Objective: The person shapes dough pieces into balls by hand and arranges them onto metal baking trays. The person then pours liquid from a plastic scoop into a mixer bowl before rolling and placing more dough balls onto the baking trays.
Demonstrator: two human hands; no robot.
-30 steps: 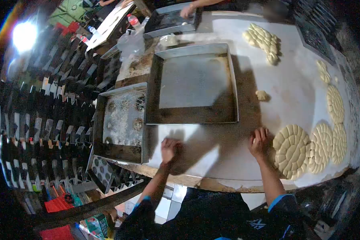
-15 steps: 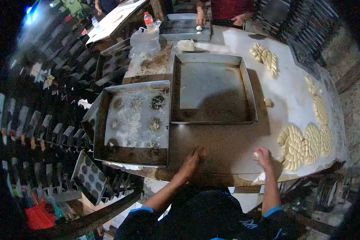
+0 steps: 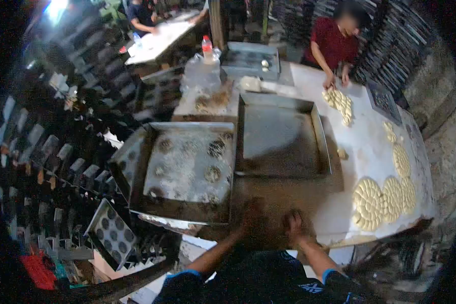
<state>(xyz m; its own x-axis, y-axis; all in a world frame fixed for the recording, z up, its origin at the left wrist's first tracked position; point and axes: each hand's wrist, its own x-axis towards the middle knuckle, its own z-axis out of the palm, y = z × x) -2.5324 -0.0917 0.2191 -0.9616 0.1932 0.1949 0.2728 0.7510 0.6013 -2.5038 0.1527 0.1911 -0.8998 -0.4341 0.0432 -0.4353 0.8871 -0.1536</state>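
Observation:
Close to the table's near edge, my left hand (image 3: 252, 212) lies in dark shadow, and its fingers cannot be made out. To its right is my right hand (image 3: 294, 223), its fingers curled down over the table; whatever they hold, if anything, is hidden. Both are just below a deep square metal tray (image 3: 281, 137). Left of them sits a second tray (image 3: 187, 162) with dark round marks and pale crumbs. A small dough lump (image 3: 341, 153) rests right of the first tray. Farther right lie round slabs of scored dough (image 3: 368, 203).
A co-worker in a dark red shirt (image 3: 334, 40) touches a dough cluster (image 3: 339, 106) at the far side. A tray with small dough balls (image 3: 251, 58), a bottle (image 3: 206, 46) and a plastic bag (image 3: 200, 73) stand farther back. A dark-spotted tray (image 3: 111, 233) is lower left.
My right hand has moved left from beside the dough slabs toward my left hand. The co-worker's hands have moved from the back tray to the far dough. The view has shifted.

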